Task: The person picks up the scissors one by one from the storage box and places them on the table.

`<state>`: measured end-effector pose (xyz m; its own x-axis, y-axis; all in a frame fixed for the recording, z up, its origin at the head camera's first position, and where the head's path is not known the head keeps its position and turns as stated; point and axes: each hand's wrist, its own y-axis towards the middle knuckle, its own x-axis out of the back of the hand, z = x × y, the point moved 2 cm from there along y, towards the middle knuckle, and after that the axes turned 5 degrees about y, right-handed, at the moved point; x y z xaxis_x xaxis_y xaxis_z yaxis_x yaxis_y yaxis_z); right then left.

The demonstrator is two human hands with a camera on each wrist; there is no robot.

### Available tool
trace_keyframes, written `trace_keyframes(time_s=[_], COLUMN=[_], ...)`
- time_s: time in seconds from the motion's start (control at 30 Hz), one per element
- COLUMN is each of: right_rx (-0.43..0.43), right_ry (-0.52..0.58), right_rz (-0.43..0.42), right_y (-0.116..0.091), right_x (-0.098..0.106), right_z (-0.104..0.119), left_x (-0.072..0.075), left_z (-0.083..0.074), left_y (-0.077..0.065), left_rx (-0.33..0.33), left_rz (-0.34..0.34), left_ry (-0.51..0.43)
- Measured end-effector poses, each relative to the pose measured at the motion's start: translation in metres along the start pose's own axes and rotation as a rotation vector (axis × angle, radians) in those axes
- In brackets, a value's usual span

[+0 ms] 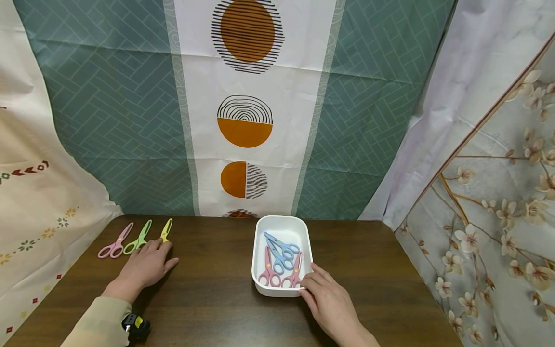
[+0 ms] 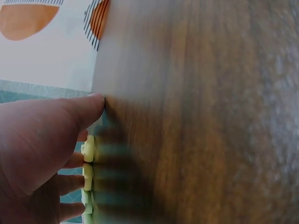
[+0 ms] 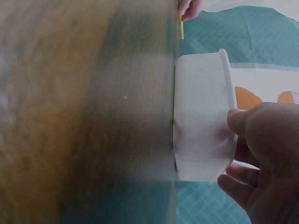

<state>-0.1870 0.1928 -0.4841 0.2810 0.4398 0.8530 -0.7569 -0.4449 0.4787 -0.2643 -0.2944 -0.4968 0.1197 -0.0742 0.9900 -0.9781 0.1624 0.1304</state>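
My left hand [image 1: 145, 265] lies palm down over the yellow scissors [image 1: 166, 230] at the table's far left, covering their handles. In the left wrist view its fingertips touch the yellow and green handles, and the thumb [image 2: 88, 109] reaches out to the side. Beside it lie green scissors [image 1: 140, 237], partly under the fingers, and pink scissors [image 1: 117, 244]. My right hand [image 1: 331, 303] grips the near right corner of a white plastic tray [image 1: 259, 255]. Inside the tray are two blue scissors [image 1: 282, 258] and two darker pink scissors [image 1: 294, 274].
All of this stands on a dark brown wooden table [image 1: 208, 289]. A patterned green and white cloth [image 1: 243, 82] hangs behind the far edge. Floral cloths hang at the left and right sides. A black device [image 1: 136, 327] is strapped to the left wrist.
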Motion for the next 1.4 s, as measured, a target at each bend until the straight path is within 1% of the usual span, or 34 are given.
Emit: trace_keyframes(time_s=[0.13,0.2,0.37,0.47,0.63,0.83,0.97,1.13,1.4], right_rx=[0.033,0.035,0.012,0.003,0.006,-0.006,-0.006,0.004,-0.001], right_ry=[-0.018,-0.020,-0.008,-0.001,0.005,0.014,0.018,0.014,0.012], right_rz=[-0.025,-0.026,-0.003,0.002,-0.011,0.002,0.005,-0.003,0.001], right_y=[0.000,0.000,0.000,0.000,0.000,0.000,0.000,0.000,0.000], right_x=[0.000,0.000,0.000,-0.001,0.000,0.001,0.001,0.001,0.001], right_z=[0.000,0.000,0.000,0.000,0.001,0.002,0.002,0.002,0.002], left_x=[-0.001,-0.001,0.002,0.004,0.003,0.002,0.001,0.000,0.003], left_z=[0.000,0.000,-0.002,-0.003,-0.003,-0.005,-0.009,-0.017,-0.040], left_y=[0.000,0.001,0.002,0.002,0.003,0.001,0.000,-0.002,-0.005], left_rx=[0.007,0.007,-0.004,0.004,0.026,0.016,0.008,-0.009,-0.044], left_rz=[0.003,0.001,-0.022,-0.037,-0.035,-0.049,-0.044,-0.070,-0.112], left_ry=[0.003,0.009,0.029,0.025,0.021,0.051,0.059,0.039,0.024])
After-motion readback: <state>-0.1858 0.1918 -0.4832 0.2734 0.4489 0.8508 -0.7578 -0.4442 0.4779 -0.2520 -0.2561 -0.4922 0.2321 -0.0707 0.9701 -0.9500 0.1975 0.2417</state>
